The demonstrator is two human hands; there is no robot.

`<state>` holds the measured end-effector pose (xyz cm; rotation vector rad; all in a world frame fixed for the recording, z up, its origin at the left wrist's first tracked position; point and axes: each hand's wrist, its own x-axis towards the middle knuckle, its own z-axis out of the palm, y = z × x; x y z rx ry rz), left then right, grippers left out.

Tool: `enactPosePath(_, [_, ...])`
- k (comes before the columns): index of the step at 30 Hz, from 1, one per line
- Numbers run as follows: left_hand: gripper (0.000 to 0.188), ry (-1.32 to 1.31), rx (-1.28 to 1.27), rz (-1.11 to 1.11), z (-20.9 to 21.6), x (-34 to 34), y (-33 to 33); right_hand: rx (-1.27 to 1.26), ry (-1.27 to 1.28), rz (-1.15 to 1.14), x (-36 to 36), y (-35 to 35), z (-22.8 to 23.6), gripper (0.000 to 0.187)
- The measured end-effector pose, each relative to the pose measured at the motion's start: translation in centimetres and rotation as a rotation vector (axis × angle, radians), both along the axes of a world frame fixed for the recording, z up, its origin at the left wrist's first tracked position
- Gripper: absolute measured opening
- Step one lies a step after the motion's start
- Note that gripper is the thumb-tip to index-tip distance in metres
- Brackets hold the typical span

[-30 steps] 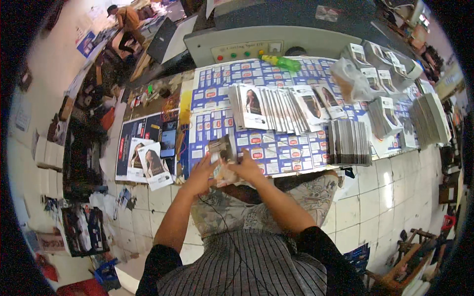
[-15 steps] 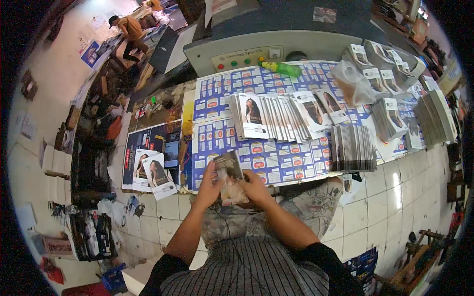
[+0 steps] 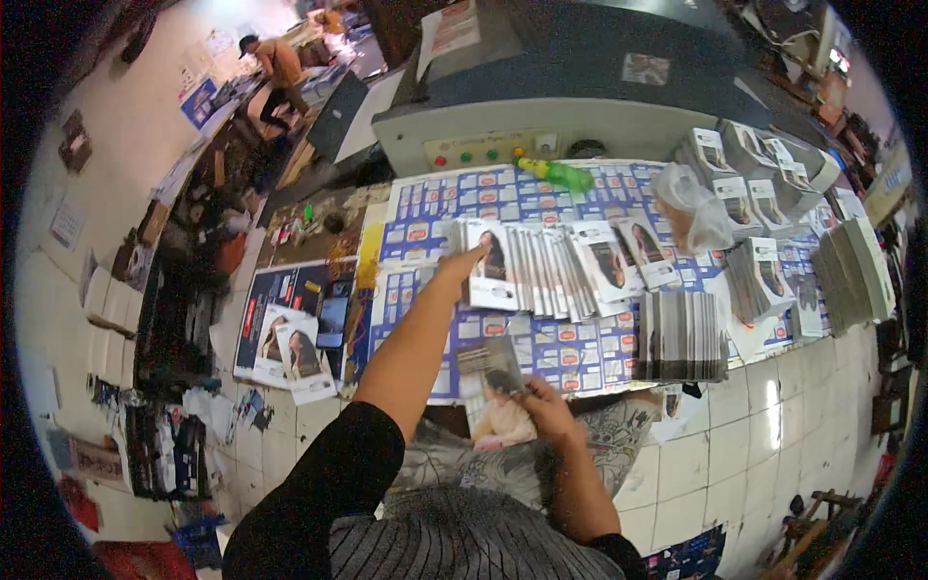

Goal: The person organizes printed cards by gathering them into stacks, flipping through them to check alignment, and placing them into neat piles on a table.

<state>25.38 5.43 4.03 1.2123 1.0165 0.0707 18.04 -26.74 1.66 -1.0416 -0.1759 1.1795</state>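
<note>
My right hand grips the right edge of a printed booklet above my lap. A picture of a person in pale clothes covers the booklet's lower part, and its upper part is dark. My left arm stretches forward over the table, and my left hand is at the left end of a fanned row of white leaflets. Its fingertips lie over the first leaflet, which shows long dark hair. Blur and the hand itself hide whether the fingers pinch it.
Right of the row stand a dense leaflet stack, a plastic bag and more bundles. Behind lies a green bottle by a machine panel. A phone and two leaflets lie left. Someone bends over far left.
My left hand has let go of the booklet and moved forward to the leaflet row. My right hand keeps the booklet, now slightly further right. The view has tilted up a little.
</note>
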Motion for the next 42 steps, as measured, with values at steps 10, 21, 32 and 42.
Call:
enactPosePath(10, [0.031,-0.11,-0.245,0.12,-3.2,1.0,2.4,0.077,-0.047,-0.027,2.3,-1.8,-0.6,0.024])
enactPosePath(21, [0.037,-0.154,-0.062,0.095,-2.5,-2.3,2.7,0.043,-0.082,-0.112,2.2,-1.8,1.8,0.025])
enactPosePath(32, [0.057,-0.045,0.184,0.154,-0.9,-17.3,-4.1,-0.196,-1.514,-0.154,-2.3,15.7,4.3,0.052])
enactPosePath(42, [0.044,-0.28,0.055,0.362,-6.2,-19.6,-2.7,-0.773,-1.842,-0.174,6.3,17.5,3.3,0.087])
